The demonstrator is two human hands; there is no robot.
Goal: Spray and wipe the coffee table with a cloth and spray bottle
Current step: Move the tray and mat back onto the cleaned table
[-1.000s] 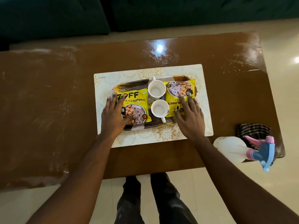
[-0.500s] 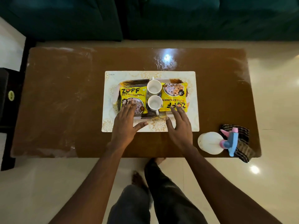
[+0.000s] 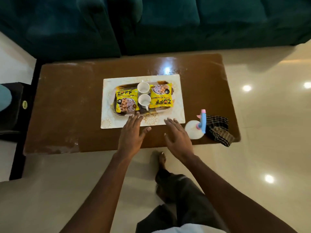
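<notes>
- Brown glossy coffee table (image 3: 67, 105): streaked, dull patches at 9 o'clock and along the near edge.
- Placemat (image 3: 180, 98), centre: carries a tray (image 3: 144, 112) with two yellow snack packets (image 3: 126, 101) and two white mugs (image 3: 143, 88).
- Spray bottle (image 3: 195, 130), 4 o'clock corner: white body, blue-pink trigger head, upright, untouched.
- Checked cloth (image 3: 218, 128): crumpled, touching the bottle's far side, one corner overhanging the table edge.
- Left hand (image 3: 133, 132): fingers spread flat, empty, at the placemat's near edge.
- Right hand (image 3: 176, 137): fingers splayed, empty, just beside the bottle.
- Handling note: bottle likely next; aim spray away from the mugs and packets, or lift the placemat clear so the centre gets wiped.
</notes>
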